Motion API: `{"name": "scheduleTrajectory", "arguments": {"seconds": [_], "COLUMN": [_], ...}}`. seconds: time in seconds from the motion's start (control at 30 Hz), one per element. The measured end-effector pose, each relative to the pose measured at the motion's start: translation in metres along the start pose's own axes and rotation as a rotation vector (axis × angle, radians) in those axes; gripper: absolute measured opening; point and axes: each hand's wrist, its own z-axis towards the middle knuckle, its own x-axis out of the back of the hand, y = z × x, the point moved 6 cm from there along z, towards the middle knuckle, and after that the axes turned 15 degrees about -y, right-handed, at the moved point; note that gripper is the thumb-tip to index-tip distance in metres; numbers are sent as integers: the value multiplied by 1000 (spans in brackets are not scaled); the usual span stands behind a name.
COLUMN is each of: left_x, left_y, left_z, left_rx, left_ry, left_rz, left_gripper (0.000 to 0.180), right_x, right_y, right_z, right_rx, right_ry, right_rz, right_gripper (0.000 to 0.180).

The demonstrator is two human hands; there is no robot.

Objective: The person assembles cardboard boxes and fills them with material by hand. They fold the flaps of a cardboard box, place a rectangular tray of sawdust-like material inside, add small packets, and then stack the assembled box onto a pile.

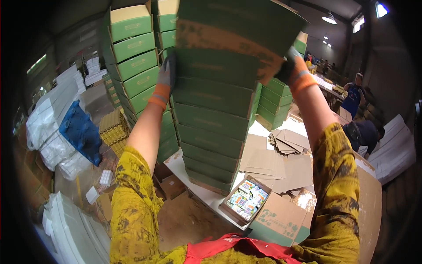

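Note:
A green and brown cardboard box (241, 28) is at the top of a tall stack of green cardboard boxes (211, 121), tilted and close to me. My right hand (288, 68), in a dark glove with an orange cuff, grips its lower right corner. At the left side, my left hand (168, 72), in a grey glove with an orange cuff, presses along the edge where box and stack meet; its fingers are partly hidden. Below, an open carton (247, 199) full of small printed packets or cards stands on the white table (206, 196) beside the stack's foot.
More green box stacks (134, 57) rise at the left and behind. Flat cardboard sheets (281, 165) lie right of the stack, near a printed carton (281, 220). Egg trays (113, 130), a blue sheet (81, 132) and wrapped bundles stand left. Two people (353, 97) work at far right.

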Motion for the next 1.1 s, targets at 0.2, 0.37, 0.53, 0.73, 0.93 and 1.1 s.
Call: {"name": "scheduleTrajectory", "arguments": {"seconds": [0.2, 0.37, 0.53, 0.73, 0.93, 1.1], "left_x": [-35, 4, -24, 16, -219, -429], "left_y": [39, -36, 18, 17, 127, 140], "left_z": [-11, -4, -39, -106, -326, -513], "left_rx": [-57, -86, -131, -211, -377, 68], "left_ry": [37, 23, 212, 414, -83, -1059], "left_rz": [51, 319, 336, 3, 146, 331], "left_gripper": [64, 67, 48, 39, 52, 83], "right_x": [37, -18, 32, 58, 301, 425], "right_y": [-22, -2, 36, 108, 178, 315], "right_z": [55, 69, 42, -153, -556, -878], "right_rx": [214, 287, 339, 446, -202, -966], "right_ry": [-86, 104, 104, 35, 919, 1216], "right_rz": [-1260, -1801, -1099, -551, -969, -473], "right_gripper": [56, 55, 47, 63, 70, 89]}}
